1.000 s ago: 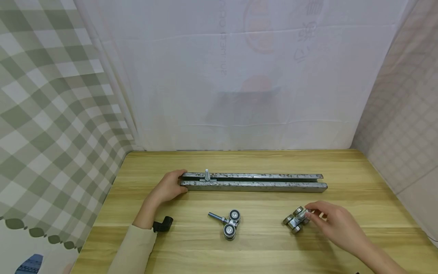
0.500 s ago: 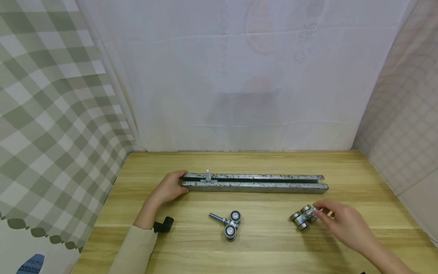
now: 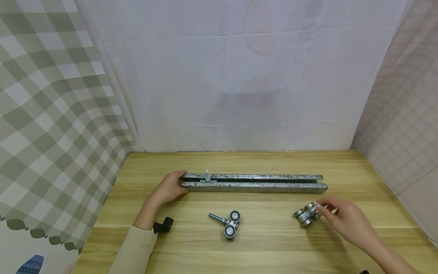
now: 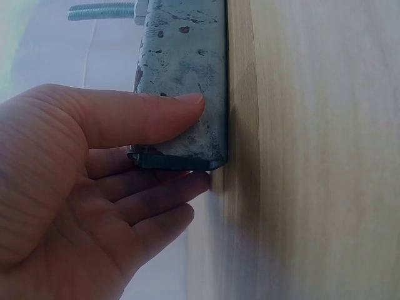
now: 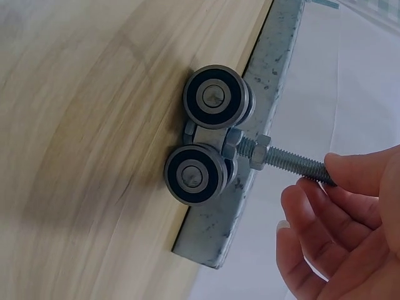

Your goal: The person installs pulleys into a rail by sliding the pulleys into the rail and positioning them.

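Observation:
A slotted metal rail (image 3: 253,186) lies across the wooden table, rust-speckled, its slot facing up. My left hand (image 3: 168,186) grips its left end, thumb (image 4: 169,115) on the near side and fingers at the far side and end. From the slot close to that hand rises a threaded bolt (image 3: 207,176). My right hand (image 3: 349,219) pinches the tip of the threaded rod (image 5: 294,164) of a roller trolley (image 3: 307,214), wheels down, in front of the rail's right end. Another roller trolley (image 3: 230,225) lies on its side on the table between the hands.
A black angled piece (image 3: 163,225) sits beside the left wrist. White cloth (image 3: 239,76) hangs behind the wooden table (image 3: 260,255). Checked cloth (image 3: 61,106) borders the left, and a pale patterned sheet (image 3: 407,125) the right.
My right hand has carried its roller trolley a little to the right and slightly toward the rail. The left hand keeps its grip on the rail's end.

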A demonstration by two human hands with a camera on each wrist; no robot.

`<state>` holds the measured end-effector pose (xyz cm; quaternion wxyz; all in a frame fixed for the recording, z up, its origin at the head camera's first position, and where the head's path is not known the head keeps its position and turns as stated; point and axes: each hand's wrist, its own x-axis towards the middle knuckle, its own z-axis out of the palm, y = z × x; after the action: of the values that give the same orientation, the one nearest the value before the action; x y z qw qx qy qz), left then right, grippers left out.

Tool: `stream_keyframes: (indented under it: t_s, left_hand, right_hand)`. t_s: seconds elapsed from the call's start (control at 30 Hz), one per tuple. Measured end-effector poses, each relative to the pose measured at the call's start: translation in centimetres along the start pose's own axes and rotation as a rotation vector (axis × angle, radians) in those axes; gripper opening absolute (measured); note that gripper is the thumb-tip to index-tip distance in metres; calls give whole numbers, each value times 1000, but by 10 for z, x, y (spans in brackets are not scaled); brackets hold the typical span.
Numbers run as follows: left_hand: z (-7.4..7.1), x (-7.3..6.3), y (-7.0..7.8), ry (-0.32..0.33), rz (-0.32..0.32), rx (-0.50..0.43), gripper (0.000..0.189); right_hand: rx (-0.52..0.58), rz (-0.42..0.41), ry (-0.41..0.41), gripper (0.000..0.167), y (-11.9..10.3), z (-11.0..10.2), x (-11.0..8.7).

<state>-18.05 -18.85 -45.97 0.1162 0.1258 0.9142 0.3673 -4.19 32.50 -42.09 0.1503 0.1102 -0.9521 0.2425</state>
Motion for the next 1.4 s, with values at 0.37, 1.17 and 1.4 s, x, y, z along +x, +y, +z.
stream_keyframes:
  t_s: [0.37,1.17,1.4]
  left_hand:
    - [1,4,0,0,25,15,68]
    - [2,1,-1,-8,0,13,70]
    - [1,1,-1,2,2,23,69]
  right_hand:
    - [48,76,-6,14,12,-6,0]
    - [45,139,9,21,39,-14,3]
    - [48,157,17,23,46,-17,4]
